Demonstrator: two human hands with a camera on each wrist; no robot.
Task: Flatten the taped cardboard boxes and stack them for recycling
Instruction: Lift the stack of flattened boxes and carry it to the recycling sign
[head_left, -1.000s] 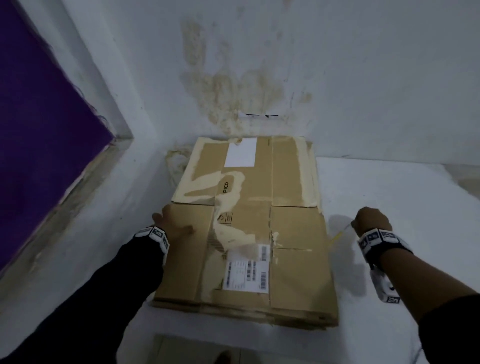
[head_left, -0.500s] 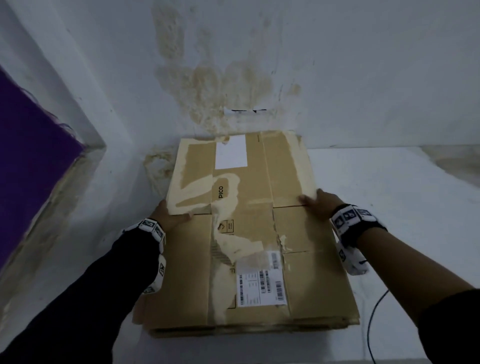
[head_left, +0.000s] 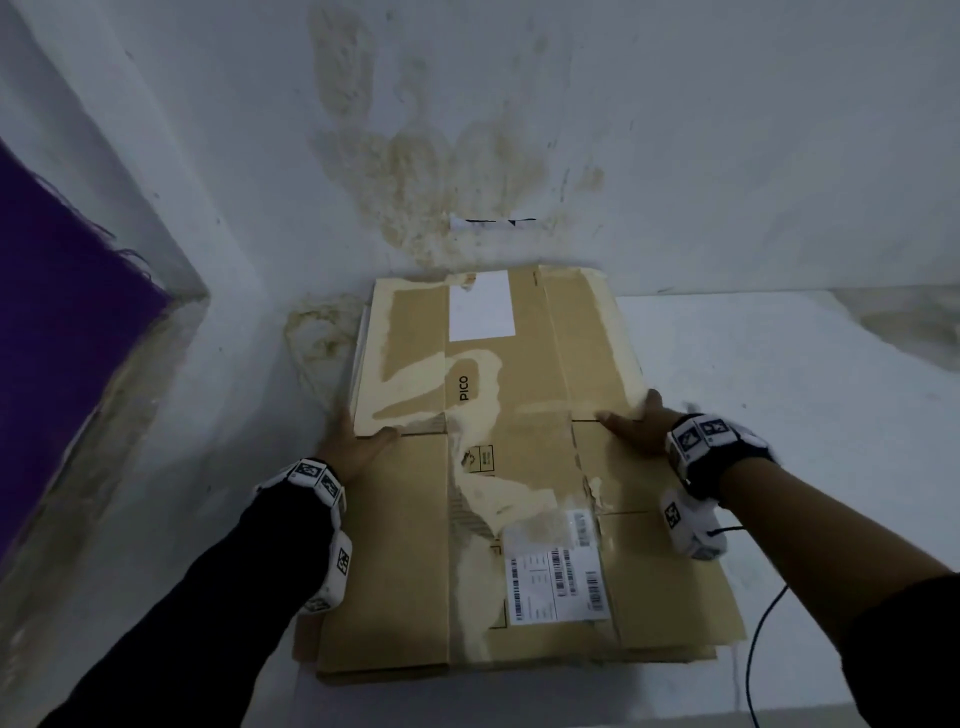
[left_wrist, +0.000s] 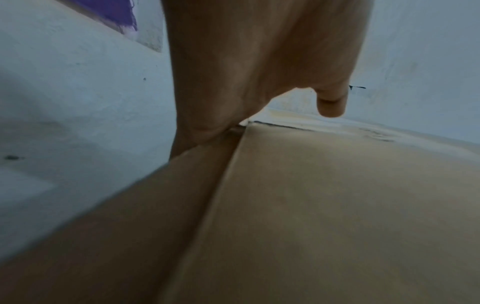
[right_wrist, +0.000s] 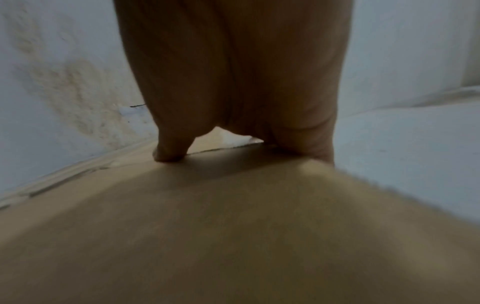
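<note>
A white wall (head_left: 675, 130) is filling the top of the head view, carrying a spreading yellow-brown stain (head_left: 431, 171) just above the cardboard. A purple panel (head_left: 62, 322) is showing at the left edge, cut off by the frame. Below the wall, a white surface (head_left: 779, 389) is bearing the stack (head_left: 519, 467) of flattened boxes, which is lying flat with its long axis running away from the person, its far end sitting against the base of the wall. Lower sheets are peeking out along the near and left edges; how many are lying underneath is hard to make out. Pale torn patches are streaking the top sheet. A barcoded label (head_left: 558, 584) is sitting near the front edge, and a blank white label (head_left: 482, 306) near the far end.

The left hand (head_left: 356, 441) is gripping the left edge of the stack, thumb lying on top while the fingers are dropping out of sight beside the edge. The right hand (head_left: 641, 423) is gripping the right edge the same way, its thumb (right_wrist: 170, 152) pressing on the cardboard. Both wrist views are blurred, and the fingers are hidden there. A thin black cable (head_left: 763, 644) is trailing across the surface, just beside the stack's right corner.
</note>
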